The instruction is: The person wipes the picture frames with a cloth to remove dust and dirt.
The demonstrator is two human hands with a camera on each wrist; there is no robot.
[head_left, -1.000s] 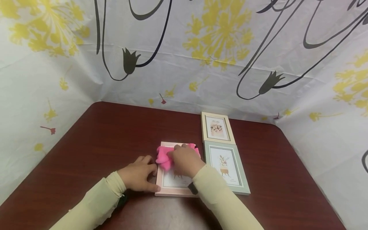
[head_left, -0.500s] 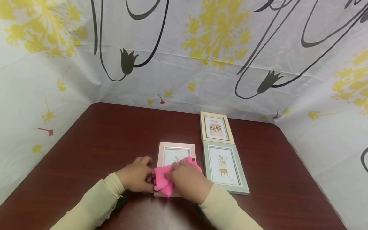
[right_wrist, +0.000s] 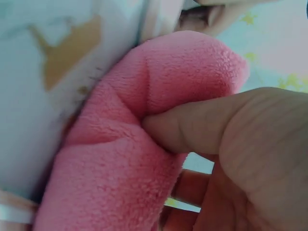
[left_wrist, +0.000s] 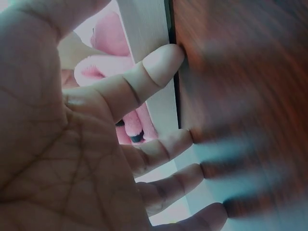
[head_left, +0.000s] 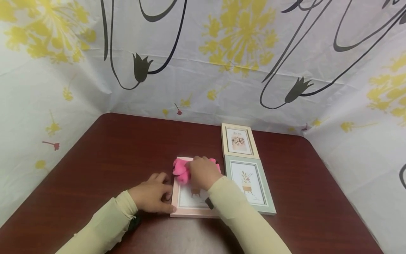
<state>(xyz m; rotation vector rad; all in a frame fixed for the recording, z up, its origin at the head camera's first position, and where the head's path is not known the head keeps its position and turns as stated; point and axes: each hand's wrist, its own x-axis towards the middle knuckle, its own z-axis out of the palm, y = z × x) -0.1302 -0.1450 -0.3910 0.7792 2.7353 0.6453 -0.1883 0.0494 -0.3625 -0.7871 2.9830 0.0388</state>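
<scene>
A pink picture frame (head_left: 190, 212) lies flat on the dark red table, its print showing a brown plant stand. In my right hand (head_left: 204, 173) is a bunched pink cloth (head_left: 182, 172), pressed on the frame's upper part. The right wrist view shows the thumb sinking into the fluffy cloth (right_wrist: 120, 130), with other fingers behind it. My left hand (head_left: 153, 194) rests at the frame's left side, its thumb at the lower left corner. Seen from the left wrist, its fingers (left_wrist: 159, 67) are spread and extended, the tips by the frame's edge and the tabletop.
Just right of the pink frame lies a green picture frame (head_left: 268, 197) with a potted-plant print. A cream picture frame (head_left: 225, 141) adjoins its far end. White cloth (head_left: 190, 88) with yellow flowers hangs around the back and sides of the table (head_left: 136, 141).
My right hand drew the cloth from the frame's upper part down to its near edge, then back up. The left hand stays at the left side, with little movement.
</scene>
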